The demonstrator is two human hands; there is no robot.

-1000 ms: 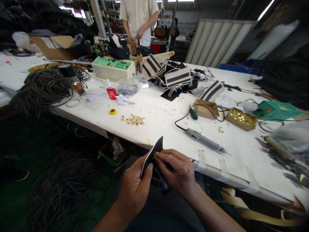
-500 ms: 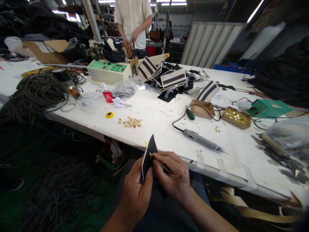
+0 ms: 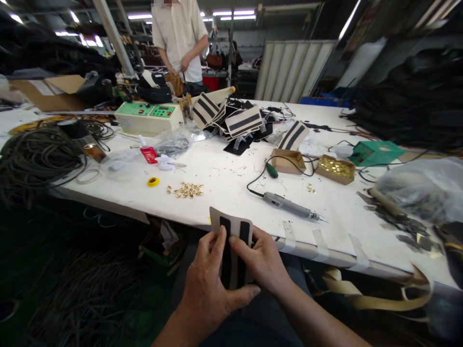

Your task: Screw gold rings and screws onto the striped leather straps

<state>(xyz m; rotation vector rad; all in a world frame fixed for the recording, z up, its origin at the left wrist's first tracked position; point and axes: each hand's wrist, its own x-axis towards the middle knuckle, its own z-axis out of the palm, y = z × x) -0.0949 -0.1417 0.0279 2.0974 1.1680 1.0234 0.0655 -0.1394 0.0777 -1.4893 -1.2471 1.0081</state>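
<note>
Upright above my lap, in front of the table edge, is a flat beige panel (image 3: 235,224) with two black stripes facing me. My left hand (image 3: 205,275) is closed on its left side, a fingertip on the left stripe and the thumb reaching across the lower part. Around the right edge, my right hand (image 3: 266,261) grips the panel, thumb pressed on the striped face and fingers behind. The panel's far face is hidden. Beyond it on the table lies a loose group of small gold metal fittings (image 3: 186,190).
A grey electric screwdriver (image 3: 291,206) lies to the right, near an open cardboard box (image 3: 287,161) and a box of gold pieces (image 3: 336,168). Similar striped panels (image 3: 244,121) are piled behind. Left are a red bottle (image 3: 148,154), yellow ring (image 3: 153,182) and coiled cord (image 3: 39,154). A person (image 3: 181,43) stands beyond.
The panel has turned from its black face to its striped face. My right hand has moved from a small gold fitting on the black face to the panel's right edge. The view has shifted right.
</note>
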